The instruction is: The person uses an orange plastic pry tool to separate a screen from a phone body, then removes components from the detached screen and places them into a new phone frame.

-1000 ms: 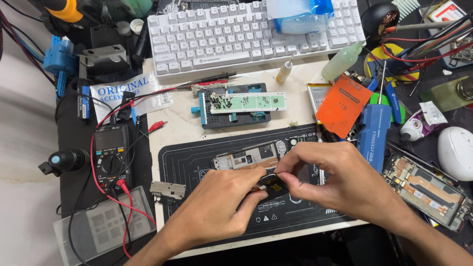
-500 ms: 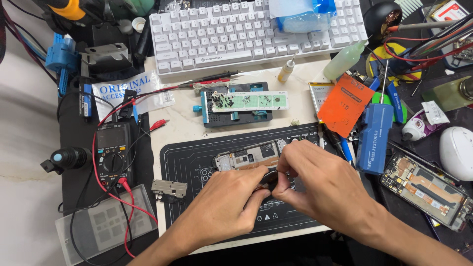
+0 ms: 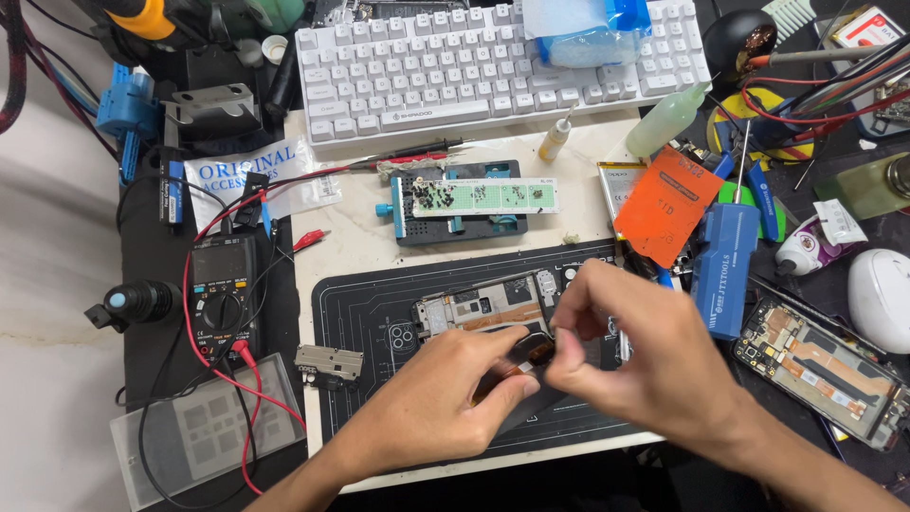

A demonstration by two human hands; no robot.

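Both hands, left (image 3: pixel 445 408) and right (image 3: pixel 645 365), pinched a small amber tape roll (image 3: pixel 521 360) over the black rubber work mat (image 3: pixel 370 313); an orange square packet (image 3: pixel 668 204) lay beyond its right edge.

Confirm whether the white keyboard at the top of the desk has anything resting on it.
Yes, a clear plastic bag with blue contents lies across the upper right keys of the white keyboard.

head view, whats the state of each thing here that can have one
left hand: closed on a small amber-and-black part
right hand: fingertips pinching the same part
opened phone: back off, insides bare, flat on the black mat
second phone: also open, lying at the right
multimeter: red lead plugged in, screen blank
keyboard: plastic bag lying on its top edge
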